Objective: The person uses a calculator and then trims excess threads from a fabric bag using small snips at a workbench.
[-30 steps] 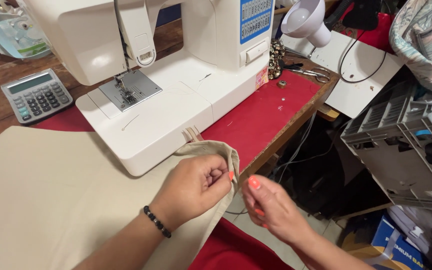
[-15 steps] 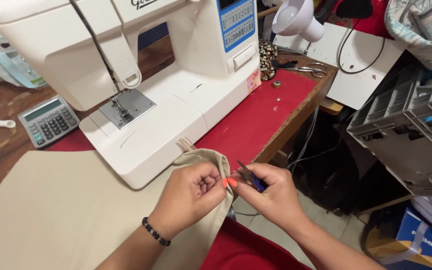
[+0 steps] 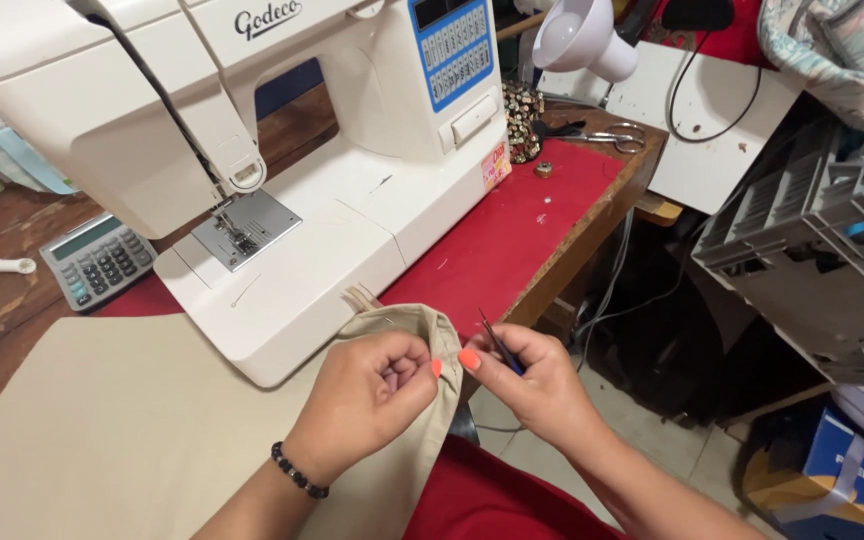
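Head view only: left hand [image 3: 372, 388] pinches the folded corner of the beige fabric [image 3: 112, 420], fingers curled tight on the cloth edge just in front of the white sewing machine [image 3: 282, 200]. Right hand [image 3: 537, 385] sits just beside it, thumb and fingers closed on a thin dark tool [image 3: 497, 340], looks like small snips or tweezers, blade tip poking up; can't tell which for sure. Fabric lies spread over the wooden table [image 3: 2, 310] to the left, its corner bunched at the machine's front edge, near the red cloth [image 3: 512, 240] that covers the table's right part. Grey calculator [image 3: 97, 262] sits left of the machine, scissors [image 3: 607, 135] and a white lamp [image 3: 577, 35] at the far end, grey plastic crate [image 3: 802, 250] off to the right, well apart. Judgement on doing the step well: keep the corner taut between the left fingertips, bring the tool tip in low and close to the seam, catch only loose thread, not the weave, and keep the blade angled away from the left thumb.
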